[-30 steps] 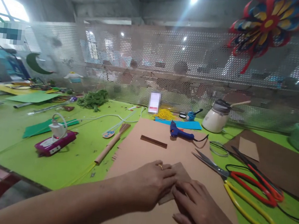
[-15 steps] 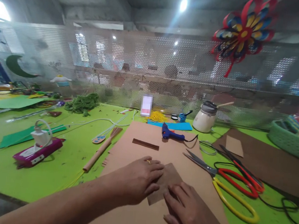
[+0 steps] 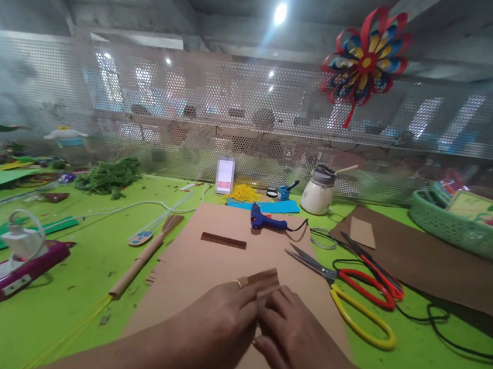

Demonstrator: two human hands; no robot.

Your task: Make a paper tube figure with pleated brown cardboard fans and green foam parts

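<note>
My left hand and my right hand meet at the near middle of the table, fingers closed on a small folded piece of brown paper. Only the folded top edge of that piece shows above my fingers. My left hand wears a ring. Both hands rest on a large tan sheet spread over the green table. A narrow dark brown strip lies on the sheet further back.
Large scissors with red and yellow handles lie right of my hands, a blue glue gun behind. A rolled paper stick and a purple device sit left. A white pot, green basket and mesh screen stand at the back.
The flat brown piece has been folded up between both hands, which moved closer together. The camera view has swung to the right.
</note>
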